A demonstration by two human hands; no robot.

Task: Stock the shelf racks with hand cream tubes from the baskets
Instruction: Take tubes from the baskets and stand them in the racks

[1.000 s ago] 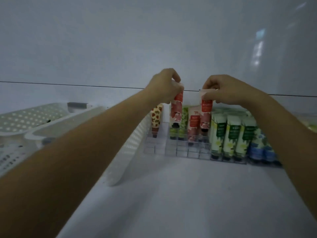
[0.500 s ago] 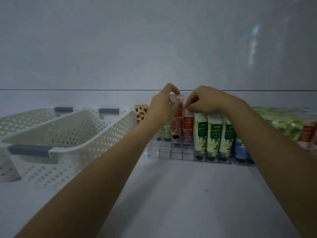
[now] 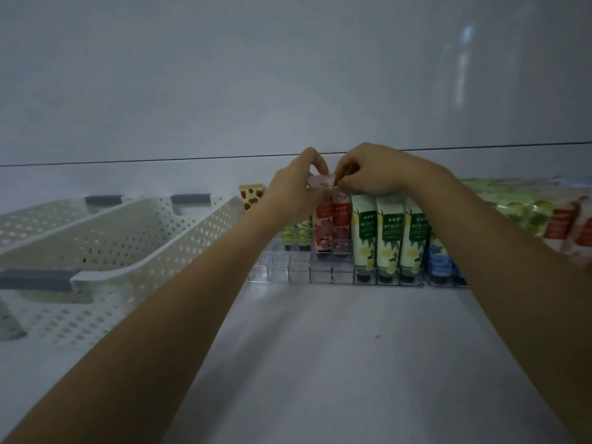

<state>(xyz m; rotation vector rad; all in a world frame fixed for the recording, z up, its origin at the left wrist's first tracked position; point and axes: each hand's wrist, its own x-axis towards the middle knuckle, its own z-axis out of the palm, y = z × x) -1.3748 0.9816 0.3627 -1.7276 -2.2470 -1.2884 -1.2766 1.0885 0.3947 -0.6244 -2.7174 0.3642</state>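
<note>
Your left fingers (image 3: pixel 315 163) curl round the crimped top of a pink tube (image 3: pixel 323 225), and your right fingers (image 3: pixel 344 179) pinch the top of the second pink tube (image 3: pixel 341 219) just beside it. Both tubes stand upright, caps down, in the clear rack (image 3: pixel 299 270), with your left hand (image 3: pixel 294 190) and right hand (image 3: pixel 374 171) close together above them. Three green tubes (image 3: pixel 389 232) fill the front slots to the right. White perforated baskets (image 3: pixel 128 245) sit on the counter (image 3: pixel 336 363) to the left
</note>
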